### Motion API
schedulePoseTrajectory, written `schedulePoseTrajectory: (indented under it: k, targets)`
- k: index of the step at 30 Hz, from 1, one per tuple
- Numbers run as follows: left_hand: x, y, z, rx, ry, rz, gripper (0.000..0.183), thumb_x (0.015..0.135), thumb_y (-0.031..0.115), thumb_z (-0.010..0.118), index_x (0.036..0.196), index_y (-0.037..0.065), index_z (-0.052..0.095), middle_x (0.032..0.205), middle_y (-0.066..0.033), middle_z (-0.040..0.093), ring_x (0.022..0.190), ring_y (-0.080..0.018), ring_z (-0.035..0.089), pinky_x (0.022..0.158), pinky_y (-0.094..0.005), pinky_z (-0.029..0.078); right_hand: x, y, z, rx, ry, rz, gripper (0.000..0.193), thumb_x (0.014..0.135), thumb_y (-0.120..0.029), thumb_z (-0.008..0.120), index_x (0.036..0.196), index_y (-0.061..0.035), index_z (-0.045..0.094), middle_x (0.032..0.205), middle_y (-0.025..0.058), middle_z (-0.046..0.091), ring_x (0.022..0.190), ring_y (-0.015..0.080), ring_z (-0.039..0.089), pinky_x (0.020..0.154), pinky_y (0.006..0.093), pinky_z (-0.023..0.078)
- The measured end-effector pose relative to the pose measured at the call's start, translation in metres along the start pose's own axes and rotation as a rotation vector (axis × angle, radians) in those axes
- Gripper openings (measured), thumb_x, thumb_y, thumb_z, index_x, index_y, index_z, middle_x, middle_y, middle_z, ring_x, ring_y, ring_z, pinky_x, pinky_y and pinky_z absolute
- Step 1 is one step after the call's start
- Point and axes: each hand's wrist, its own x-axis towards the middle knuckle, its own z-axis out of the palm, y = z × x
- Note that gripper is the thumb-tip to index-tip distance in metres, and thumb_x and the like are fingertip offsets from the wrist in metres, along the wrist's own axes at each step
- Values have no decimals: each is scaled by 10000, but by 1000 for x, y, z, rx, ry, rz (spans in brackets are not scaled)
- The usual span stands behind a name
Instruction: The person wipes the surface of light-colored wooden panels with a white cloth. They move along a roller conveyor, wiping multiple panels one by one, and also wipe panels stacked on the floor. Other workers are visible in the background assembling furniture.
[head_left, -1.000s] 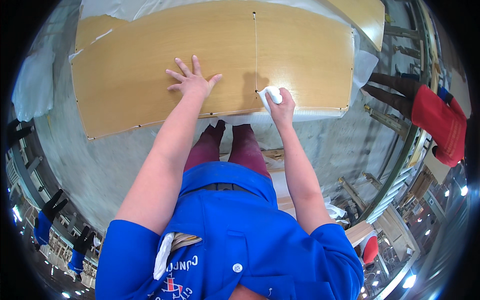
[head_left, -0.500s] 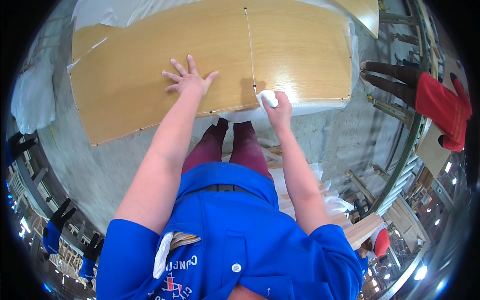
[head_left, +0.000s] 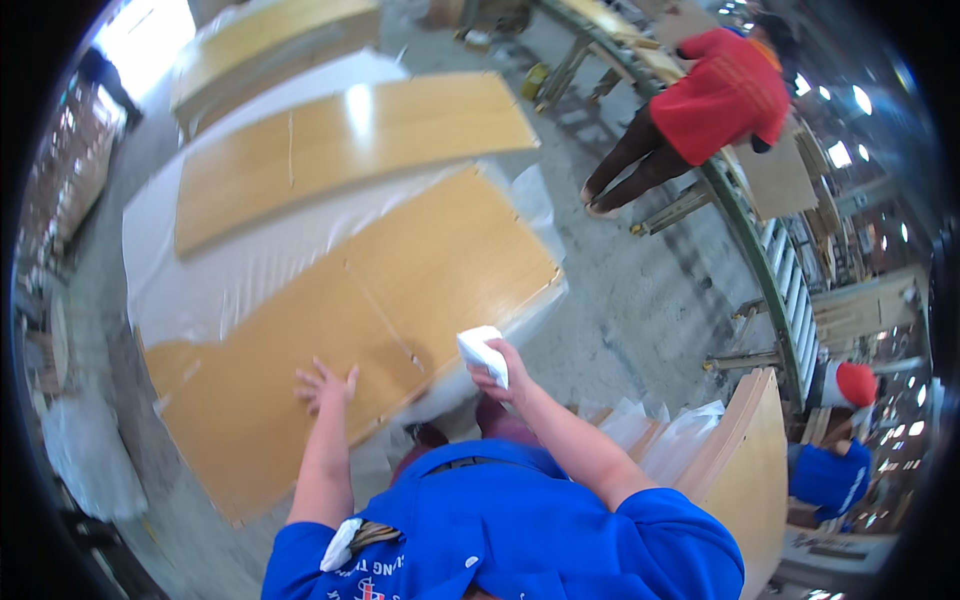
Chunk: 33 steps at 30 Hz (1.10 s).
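Observation:
A wide wood-coloured panel (head_left: 290,400) lies in front of me, crossed by a thin white line with a dark spot near its closer end. My left hand (head_left: 325,388) rests on its near part with the fingers spread, holding nothing. Just beyond the panel's near edge, my right hand (head_left: 500,372) is closed around a white wad (head_left: 482,348) that looks like a folded cloth. The wad is apart from the panel surface. Small dark spots run along the panel's edges.
Behind it, a second panel (head_left: 380,130) and a third panel (head_left: 280,45) lie over white sheeting (head_left: 230,280). A person in red (head_left: 720,95) stands by a green-framed roller conveyor (head_left: 745,215) at right. Stacked boards (head_left: 745,460) stand beside my right arm; a plastic-wrapped bundle (head_left: 92,455) sits at left.
My right hand has lifted the white wad off the panel's near edge. The view has swung, bringing the farther panels into sight. My left hand stays spread on the panel.

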Motion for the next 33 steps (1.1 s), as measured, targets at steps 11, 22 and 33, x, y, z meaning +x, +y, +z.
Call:
schedulePoseTrajectory:
  k: [11, 22, 33]
  targets:
    - [-65, 7, -3, -329, 607, 452, 619, 830, 342, 599, 1273, -56, 429, 1273, -299, 435, 1177, -440, 409, 1003, -487, 329, -58, -192, -35, 141, -464, -208, 475, 892, -495, 385, 1006, -88, 603, 651, 68, 507, 474, 159, 385, 352, 244, 301]
    - [-146, 152, 90, -697, 525, 657, 264, 859, 265, 560, 864, 5, 610, 783, -179, 627, 699, -345, 596, 644, -438, 468, -61, -386, -41, 227, -482, -343, 346, 908, -209, 402, 1224, -178, 540, 1010, 119, 596, 518, 124, 405, 394, 218, 325]
    - [-155, 207, 84, -656, 523, 584, 403, 911, 317, 524, 649, 13, 490, 528, -150, 483, 477, -249, 483, 479, -370, 400, -61, -401, -23, 349, -586, -225, 507, 855, -520, 510, 1167, -122, 545, 1021, 112, 558, 634, 138, 470, 452, 225, 354]
